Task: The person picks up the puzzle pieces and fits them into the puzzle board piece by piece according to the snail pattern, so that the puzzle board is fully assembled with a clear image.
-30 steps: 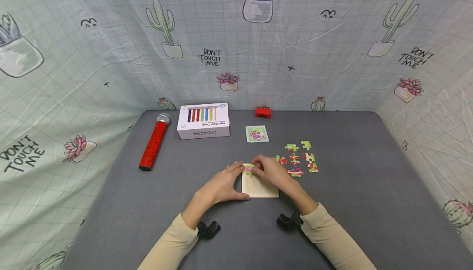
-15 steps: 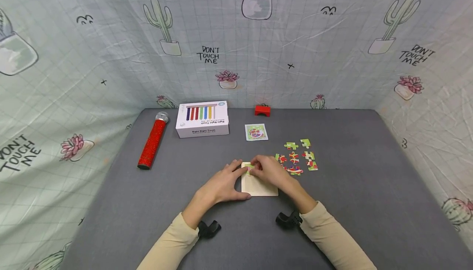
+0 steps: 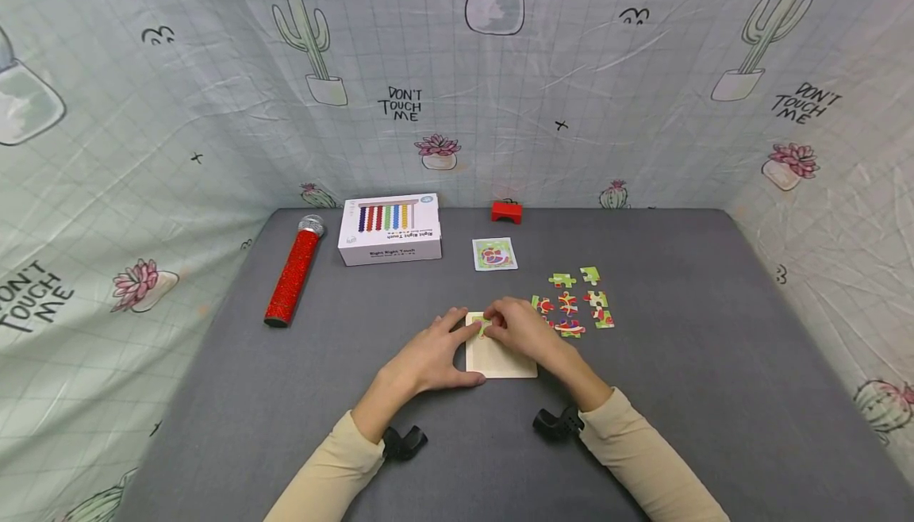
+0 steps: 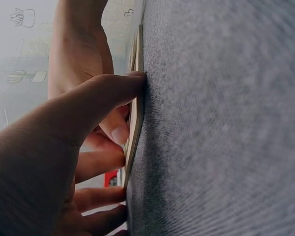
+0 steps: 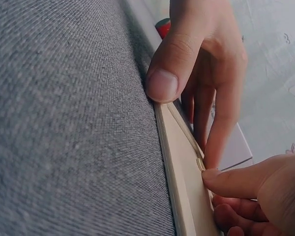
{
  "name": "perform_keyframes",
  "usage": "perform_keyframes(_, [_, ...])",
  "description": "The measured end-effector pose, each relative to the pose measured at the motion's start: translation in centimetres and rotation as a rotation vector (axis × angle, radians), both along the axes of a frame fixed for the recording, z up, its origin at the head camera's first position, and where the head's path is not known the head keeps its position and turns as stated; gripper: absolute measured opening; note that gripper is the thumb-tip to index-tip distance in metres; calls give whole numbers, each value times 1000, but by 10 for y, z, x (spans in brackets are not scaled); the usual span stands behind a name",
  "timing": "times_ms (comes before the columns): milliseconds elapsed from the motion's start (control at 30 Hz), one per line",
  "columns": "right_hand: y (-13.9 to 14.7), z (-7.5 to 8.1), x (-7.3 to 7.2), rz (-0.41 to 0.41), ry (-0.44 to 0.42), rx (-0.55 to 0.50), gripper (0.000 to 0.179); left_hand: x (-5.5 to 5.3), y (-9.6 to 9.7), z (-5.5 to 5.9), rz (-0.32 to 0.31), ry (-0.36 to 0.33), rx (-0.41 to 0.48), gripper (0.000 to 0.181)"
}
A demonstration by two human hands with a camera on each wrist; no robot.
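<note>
A pale wooden puzzle tray (image 3: 503, 361) lies on the table in front of the person, in the head view. My left hand (image 3: 427, 357) holds its left side, thumb at the near corner and index finger reaching to the far left. There, a green puzzle piece (image 3: 481, 326) sits in the tray's far-left corner, partly covered by fingers. My right hand (image 3: 527, 332) pinches this piece with thumb and curled fingers; in the right wrist view the thumb (image 5: 214, 181) touches its edge. Several loose puzzle pieces (image 3: 569, 328) lie right of the tray, some partly behind the right hand.
Beyond the tray lies a small picture card (image 3: 494, 254), with a red block (image 3: 506, 212) behind it. A white box (image 3: 389, 230) and a red glittery microphone (image 3: 292, 280) are at the back left. A printed cloth (image 3: 457, 70) hangs behind the grey table (image 3: 678, 347).
The green piece has settled lower into the tray's corner, and my left index finger has come over onto it. Both hands otherwise stay nearly in place; the head view tilts slightly.
</note>
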State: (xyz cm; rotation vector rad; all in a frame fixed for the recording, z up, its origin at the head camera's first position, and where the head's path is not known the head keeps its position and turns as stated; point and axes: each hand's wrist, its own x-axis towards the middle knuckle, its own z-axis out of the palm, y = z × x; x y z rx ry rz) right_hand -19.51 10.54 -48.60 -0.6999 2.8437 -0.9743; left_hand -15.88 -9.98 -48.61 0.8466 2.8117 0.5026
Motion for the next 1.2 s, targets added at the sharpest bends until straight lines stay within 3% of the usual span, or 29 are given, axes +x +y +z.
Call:
perform_keyframes(433, [6, 2, -3, 23, -29, -11, 20, 0, 0, 0, -3, 15, -5, 86])
perform_keyframes(1200, [49, 13, -20, -99, -9, -63, 43, 0, 1, 0, 14, -14, -13, 88])
